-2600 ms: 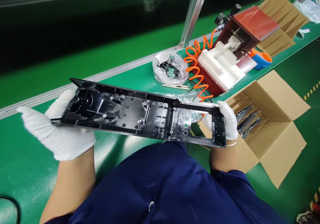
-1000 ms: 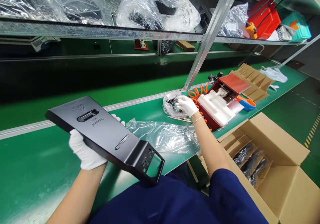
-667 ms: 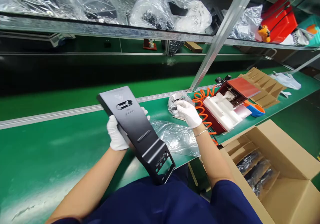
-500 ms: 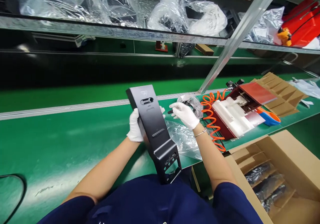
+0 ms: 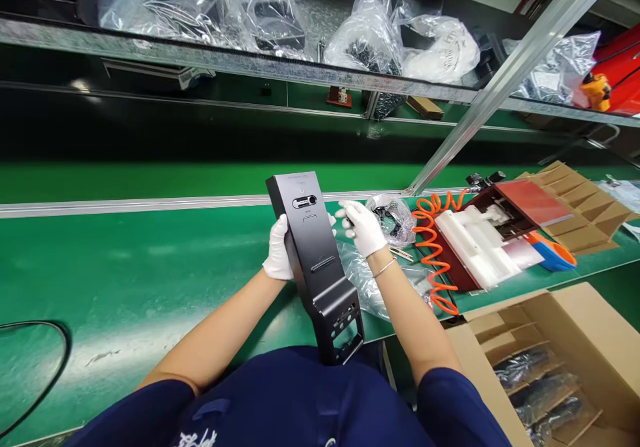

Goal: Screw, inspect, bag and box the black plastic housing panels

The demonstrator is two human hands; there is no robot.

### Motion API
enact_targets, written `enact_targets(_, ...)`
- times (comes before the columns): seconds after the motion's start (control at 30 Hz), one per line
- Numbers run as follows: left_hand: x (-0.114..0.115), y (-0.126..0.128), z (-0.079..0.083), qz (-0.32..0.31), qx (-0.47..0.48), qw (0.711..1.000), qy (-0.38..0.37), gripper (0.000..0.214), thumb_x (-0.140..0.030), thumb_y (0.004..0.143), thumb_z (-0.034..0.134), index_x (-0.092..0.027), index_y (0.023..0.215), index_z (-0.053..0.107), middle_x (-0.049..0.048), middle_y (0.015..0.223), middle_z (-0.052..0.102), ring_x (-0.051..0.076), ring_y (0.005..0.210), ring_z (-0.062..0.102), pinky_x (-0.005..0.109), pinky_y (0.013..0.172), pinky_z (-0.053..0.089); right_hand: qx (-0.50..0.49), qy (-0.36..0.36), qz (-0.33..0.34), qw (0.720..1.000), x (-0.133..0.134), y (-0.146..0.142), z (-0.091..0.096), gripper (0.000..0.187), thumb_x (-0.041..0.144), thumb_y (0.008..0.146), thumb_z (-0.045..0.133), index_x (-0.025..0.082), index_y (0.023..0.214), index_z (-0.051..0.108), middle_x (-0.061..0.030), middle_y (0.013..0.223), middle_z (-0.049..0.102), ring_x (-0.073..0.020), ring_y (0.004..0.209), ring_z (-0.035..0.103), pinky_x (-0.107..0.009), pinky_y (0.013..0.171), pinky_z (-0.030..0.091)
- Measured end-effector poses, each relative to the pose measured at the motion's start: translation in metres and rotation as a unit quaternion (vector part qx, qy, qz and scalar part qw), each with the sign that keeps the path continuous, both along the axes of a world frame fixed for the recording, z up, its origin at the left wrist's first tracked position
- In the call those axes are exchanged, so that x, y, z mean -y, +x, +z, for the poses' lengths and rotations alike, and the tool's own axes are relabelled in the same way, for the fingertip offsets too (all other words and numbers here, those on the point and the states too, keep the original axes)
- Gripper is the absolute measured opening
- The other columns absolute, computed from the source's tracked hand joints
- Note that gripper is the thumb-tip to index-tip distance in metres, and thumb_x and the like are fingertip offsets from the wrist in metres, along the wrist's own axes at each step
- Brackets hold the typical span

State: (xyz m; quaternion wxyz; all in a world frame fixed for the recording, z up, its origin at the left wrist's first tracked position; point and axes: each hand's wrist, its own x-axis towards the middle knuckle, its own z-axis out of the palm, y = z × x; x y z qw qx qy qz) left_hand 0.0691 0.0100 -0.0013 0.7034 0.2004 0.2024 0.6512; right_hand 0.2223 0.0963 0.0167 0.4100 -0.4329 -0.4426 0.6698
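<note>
My left hand (image 5: 279,250), in a white glove, grips a long black plastic housing (image 5: 313,250) by its sides, the thumb on the left edge and fingertips showing past the right edge. The housing tilts over the bench, with its slotted end away from me and its open frame end against my shirt. My right hand (image 5: 367,230), also gloved, is just right of the housing and apart from it. Its fingers are pinched on a small dark part, mostly hidden. Behind that hand lies a clear bag of small black parts (image 5: 393,220); a flat plastic bag (image 5: 367,284) lies below.
An orange coiled hose (image 5: 427,244) runs beside a dark red fixture with a white block (image 5: 473,244). Blue and orange rings (image 5: 557,254) lie beyond it. At front right stands a cardboard box (image 5: 590,327) with wrapped parts. A metal shelf (image 5: 240,64) and slanted post (image 5: 460,130) cross behind.
My right hand has drawn a little closer to the housing, its fingers more closed around the small dark part. My left hand still holds the housing; the whole view has shifted slightly.
</note>
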Motion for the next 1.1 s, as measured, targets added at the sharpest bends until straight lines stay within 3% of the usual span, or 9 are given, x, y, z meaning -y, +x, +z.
enact_targets(0.17, 0.003, -0.004, 0.000, 0.016, -0.008, 1.000, -0.016, 0.079, -0.070, 0.069, 0.076, -0.012, 0.122, 0.070, 0.0147, 0.113, 0.078, 0.030, 0.096, 0.076, 0.041, 0.086, 0.062, -0.040, -0.106, 0.040, 0.993, -0.002, 0.015, -0.003, 0.030, 0.043, 0.100, 0.051, 0.018, 0.102, 0.066, -0.0095, 0.107, 0.072, -0.0101, 0.073, 0.063, -0.017, 0.051, 0.050)
enact_targets(0.27, 0.005, -0.006, 0.000, 0.042, -0.013, 0.999, -0.022, 0.080, -0.072, 0.068, 0.076, -0.012, 0.121, 0.071, 0.0153, 0.112, 0.078, 0.031, 0.097, 0.076, 0.042, 0.086, 0.062, -0.063, -0.121, 0.065, 0.989, 0.001, 0.026, -0.007, 0.020, 0.033, 0.098, 0.055, 0.019, 0.106, 0.068, -0.0082, 0.117, 0.072, -0.0121, 0.087, 0.067, -0.021, 0.063, 0.058)
enact_targets(0.33, 0.006, -0.007, 0.000, 0.052, -0.019, 0.998, -0.022, 0.081, -0.073, 0.066, 0.077, -0.012, 0.121, 0.071, 0.0157, 0.112, 0.078, 0.031, 0.097, 0.076, 0.042, 0.085, 0.062, -0.066, -0.102, 0.088, 0.989, 0.001, 0.032, -0.011, 0.019, 0.025, 0.089, 0.066, 0.020, 0.108, 0.068, -0.0069, 0.121, 0.072, -0.0116, 0.089, 0.068, -0.021, 0.068, 0.059)
enact_targets(0.4, 0.006, -0.008, 0.000, 0.059, -0.025, 0.998, -0.022, 0.083, -0.074, 0.066, 0.077, -0.013, 0.121, 0.071, 0.0160, 0.113, 0.078, 0.031, 0.097, 0.075, 0.043, 0.085, 0.062, -0.056, -0.075, 0.109, 0.990, 0.001, 0.035, -0.016, 0.032, 0.018, 0.077, 0.076, 0.020, 0.108, 0.068, -0.0059, 0.120, 0.072, -0.0103, 0.088, 0.067, -0.020, 0.070, 0.058)
enact_targets(0.5, 0.007, -0.009, 0.000, 0.065, -0.029, 0.997, -0.021, 0.083, -0.074, 0.066, 0.076, -0.013, 0.121, 0.070, 0.0158, 0.112, 0.078, 0.032, 0.097, 0.075, 0.044, 0.084, 0.062, -0.019, -0.025, 0.116, 0.993, -0.002, 0.036, -0.021, 0.039, 0.018, 0.066, 0.082, 0.020, 0.102, 0.066, -0.0054, 0.110, 0.075, -0.0092, 0.080, 0.066, -0.018, 0.065, 0.054)
enact_targets(0.63, 0.008, -0.009, 0.001, 0.067, -0.031, 0.997, -0.017, 0.084, -0.074, 0.065, 0.077, -0.013, 0.123, 0.070, 0.0157, 0.113, 0.078, 0.032, 0.099, 0.075, 0.044, 0.085, 0.063, 0.048, 0.023, 0.132, 0.990, 0.000, 0.033, -0.020, 0.038, 0.022, 0.064, 0.081, 0.021, 0.097, 0.062, -0.0048, 0.098, 0.076, -0.0122, 0.074, 0.065, -0.021, 0.057, 0.050)
enact_targets(0.83, 0.011, -0.009, 0.003, 0.067, -0.032, 0.997, -0.007, 0.082, -0.075, 0.065, 0.076, -0.014, 0.120, 0.072, 0.0148, 0.114, 0.078, 0.030, 0.097, 0.075, 0.042, 0.084, 0.063, 0.115, 0.108, 0.145, 0.977, 0.014, 0.030, -0.005, 0.017, 0.023, 0.071, 0.076, 0.020, 0.084, 0.065, -0.0024, 0.092, 0.075, -0.0104, 0.070, 0.062, -0.023, 0.061, 0.051)
enact_targets(1.1, 0.014, -0.010, 0.006, 0.073, -0.037, 0.997, 0.007, 0.079, -0.075, 0.069, 0.073, -0.015, 0.121, 0.071, 0.0142, 0.114, 0.077, 0.030, 0.097, 0.075, 0.043, 0.086, 0.062, -0.003, 0.002, 0.166, 0.986, 0.008, 0.034, -0.006, 0.041, 0.029, 0.063, 0.090, 0.020, 0.089, 0.059, -0.0043, 0.099, 0.076, -0.0113, 0.074, 0.071, -0.020, 0.062, 0.058)
